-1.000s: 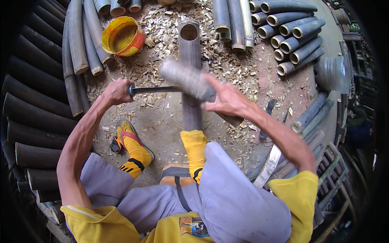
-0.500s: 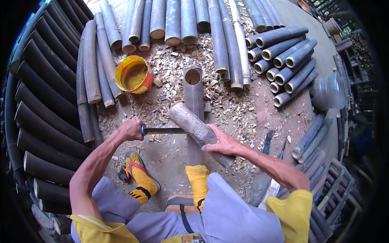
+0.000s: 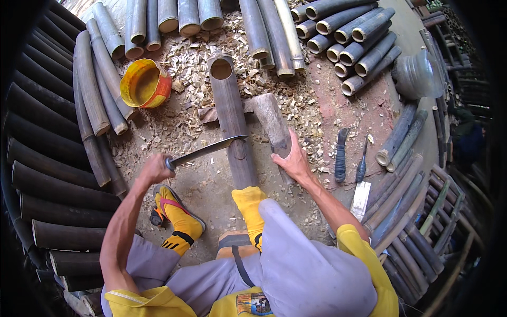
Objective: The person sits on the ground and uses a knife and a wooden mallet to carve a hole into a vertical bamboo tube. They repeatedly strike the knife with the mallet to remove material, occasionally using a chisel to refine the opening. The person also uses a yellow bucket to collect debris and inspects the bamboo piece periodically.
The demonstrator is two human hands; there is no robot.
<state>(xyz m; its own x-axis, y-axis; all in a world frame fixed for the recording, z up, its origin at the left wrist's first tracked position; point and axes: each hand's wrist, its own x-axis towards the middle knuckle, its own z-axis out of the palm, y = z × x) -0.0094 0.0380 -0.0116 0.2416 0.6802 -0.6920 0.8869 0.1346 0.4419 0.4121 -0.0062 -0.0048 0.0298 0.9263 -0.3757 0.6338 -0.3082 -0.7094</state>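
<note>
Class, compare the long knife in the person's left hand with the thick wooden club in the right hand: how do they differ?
The long metal knife is thin and lies across the dark bamboo pole; the thick wooden club is rounded and lies beside that pole. The left hand grips the knife; the right hand holds the club's end.

1. I see a bare dirt floor (image 3: pixel 211 185) strewn with pale wood chips (image 3: pixel 195 68).
2. Stacked bamboo poles (image 3: pixel 47 158) ring the workspace.
3. A yellow bucket (image 3: pixel 143 84) sits upper left in daylight.
</note>
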